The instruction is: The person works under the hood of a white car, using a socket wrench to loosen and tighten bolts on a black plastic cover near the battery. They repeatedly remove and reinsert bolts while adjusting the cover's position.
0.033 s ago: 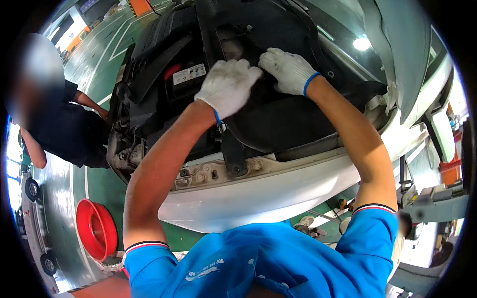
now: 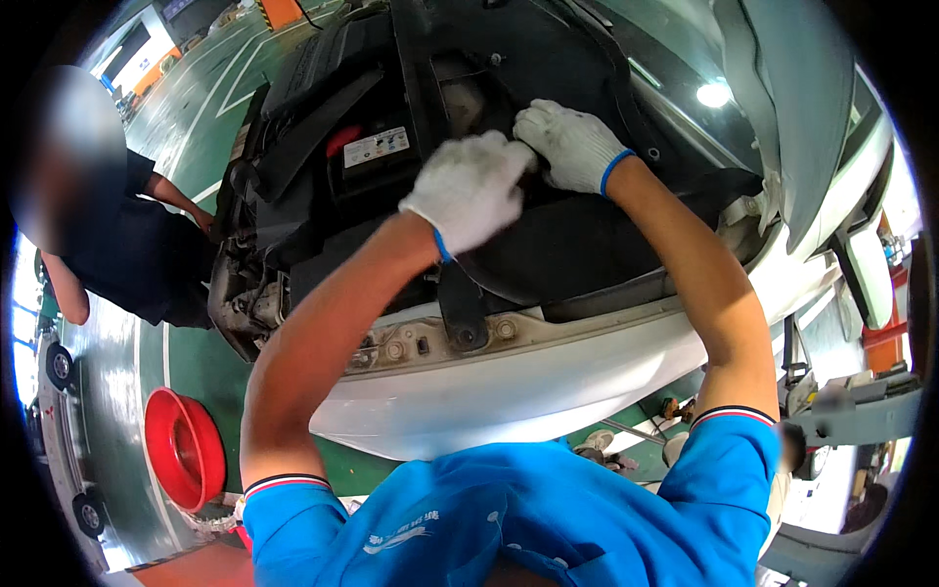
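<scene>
Both my hands wear white knit gloves with blue cuff edges, over the engine bay of a white car. My left hand (image 2: 469,191) is closed, knuckles up and a little blurred, close to the fingertips of my right hand. Curled against the black plastic engine-bay cover (image 2: 577,249), my right hand (image 2: 569,147) is closed too. Whatever lies under the fingers of either hand is hidden. Left of my left hand sits a black battery with a white label (image 2: 376,147) and a red terminal cover (image 2: 342,140). Beyond my hands is an opening (image 2: 462,103) in the black trim.
The car's white front edge (image 2: 469,377) runs between my body and the bay. A person in dark clothes (image 2: 137,249) stands at the left. On the green floor is a red basin (image 2: 184,450). Along the right side runs the white fender (image 2: 797,269).
My left hand has shifted right and slightly nearer to me, closer to the right hand. My right hand stays almost in place.
</scene>
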Demonstrator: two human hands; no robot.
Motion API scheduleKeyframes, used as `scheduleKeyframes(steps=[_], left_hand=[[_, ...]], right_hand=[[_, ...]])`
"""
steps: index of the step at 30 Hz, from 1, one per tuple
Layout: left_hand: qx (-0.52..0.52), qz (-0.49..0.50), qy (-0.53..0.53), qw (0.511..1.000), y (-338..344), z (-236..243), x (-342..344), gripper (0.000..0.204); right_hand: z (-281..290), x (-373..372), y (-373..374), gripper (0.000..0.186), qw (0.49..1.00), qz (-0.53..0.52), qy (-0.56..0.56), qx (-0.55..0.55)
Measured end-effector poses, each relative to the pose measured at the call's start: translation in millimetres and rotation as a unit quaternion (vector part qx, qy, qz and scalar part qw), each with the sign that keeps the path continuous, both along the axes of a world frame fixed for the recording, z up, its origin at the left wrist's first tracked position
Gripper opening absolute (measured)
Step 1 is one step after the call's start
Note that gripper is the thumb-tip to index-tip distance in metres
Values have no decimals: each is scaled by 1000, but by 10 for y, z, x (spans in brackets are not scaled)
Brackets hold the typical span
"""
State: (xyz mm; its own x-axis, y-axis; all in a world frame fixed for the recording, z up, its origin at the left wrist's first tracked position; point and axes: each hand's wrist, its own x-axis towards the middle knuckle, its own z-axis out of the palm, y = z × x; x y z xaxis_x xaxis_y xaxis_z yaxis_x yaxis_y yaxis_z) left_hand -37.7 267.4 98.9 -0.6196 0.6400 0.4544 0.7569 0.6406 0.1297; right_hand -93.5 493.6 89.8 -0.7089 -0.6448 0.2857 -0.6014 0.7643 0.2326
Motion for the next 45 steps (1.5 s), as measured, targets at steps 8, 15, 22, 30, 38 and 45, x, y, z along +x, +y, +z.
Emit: scheduleKeyframes(steps=[8,15,22,30,38,45], left_hand=[[-23,36,-2,999,-88,-24,-88,16],[9,-16,194,981,-237,-121,-273,30],[-59,70,155,984,-226,-77,-209,28],[-11,26,96,995,8,-39,237,21],[-13,-22,191,981,-288,-65,-183,13],[19,-41,208,977,-365,-101,-362,13]], right_hand=[[29,41,-68,41,999,28,26,1],[-10,67,-75,54,1000,1,28,10],[10,53,-71,55,999,-9,19,24],[26,33,-76,55,1000,-14,-12,5],[49,92,-70,55,1000,-7,-10,5],[130,63,-147,63,996,-45,-58,44]])
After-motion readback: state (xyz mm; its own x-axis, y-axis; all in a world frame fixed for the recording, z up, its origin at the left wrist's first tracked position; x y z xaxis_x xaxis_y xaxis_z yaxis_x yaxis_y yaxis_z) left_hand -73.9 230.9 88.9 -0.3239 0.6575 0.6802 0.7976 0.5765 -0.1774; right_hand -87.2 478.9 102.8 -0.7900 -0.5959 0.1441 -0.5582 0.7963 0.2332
